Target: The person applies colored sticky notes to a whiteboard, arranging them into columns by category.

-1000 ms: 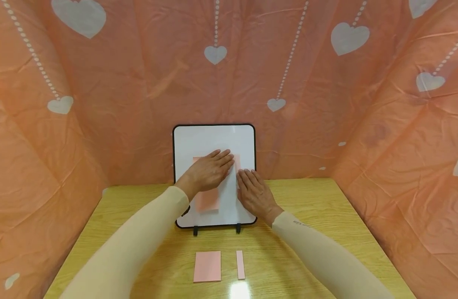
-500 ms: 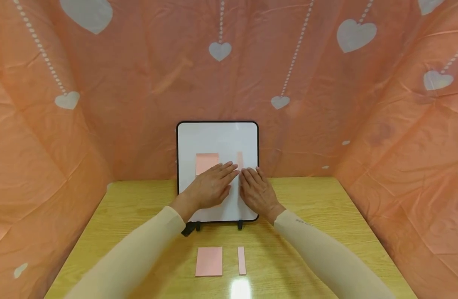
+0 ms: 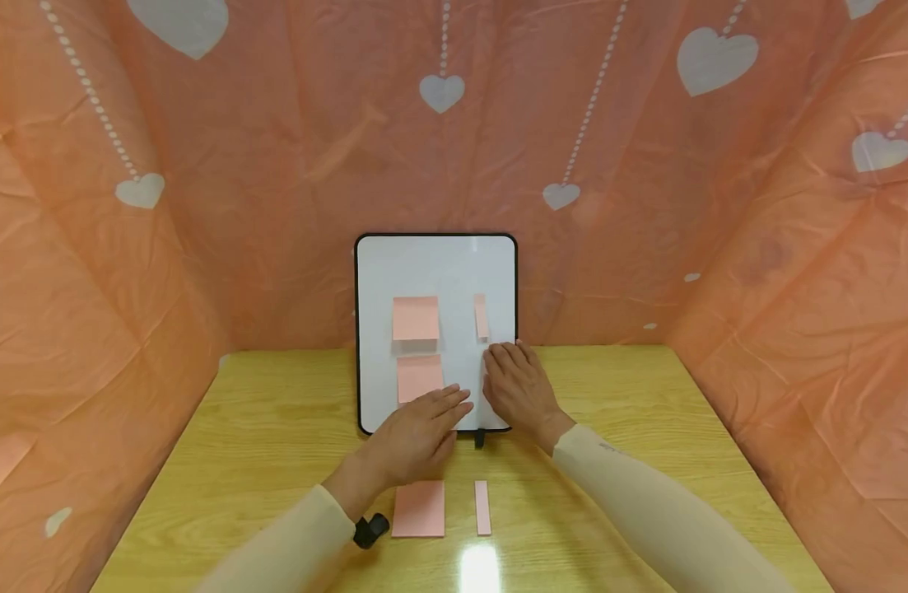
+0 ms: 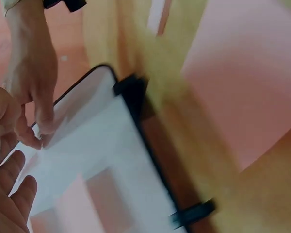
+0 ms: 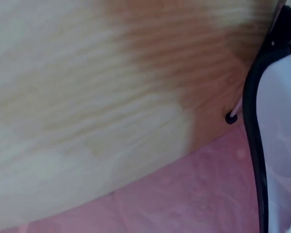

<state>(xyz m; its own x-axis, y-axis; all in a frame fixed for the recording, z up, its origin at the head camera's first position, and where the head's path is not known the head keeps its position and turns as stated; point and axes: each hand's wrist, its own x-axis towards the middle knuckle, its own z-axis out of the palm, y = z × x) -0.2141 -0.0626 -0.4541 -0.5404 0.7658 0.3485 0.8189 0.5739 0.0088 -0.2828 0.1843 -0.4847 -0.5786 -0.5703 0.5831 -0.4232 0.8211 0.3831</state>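
A white board with a black rim stands upright. Two square pink sticky notes, an upper one and a lower one, are stuck on its left half, with a narrow pink strip at the right; the upper note's bottom edge lifts away. My left hand is low before the board, fingers extended and holding nothing visible, above a square pink note pad on the table. My right hand is at the board's right side below the strip, fingers bent; whether it pinches something is hidden.
A narrow pink strip pad lies on the wooden table right of the square pad. A black stand foot holds the board's lower edge. Orange cloth with white hearts hangs behind and at both sides.
My left hand has come down from the board's middle toward the table, uncovering the notes and strip. The right hand has stayed near the board's right edge, its fingers now more bent.
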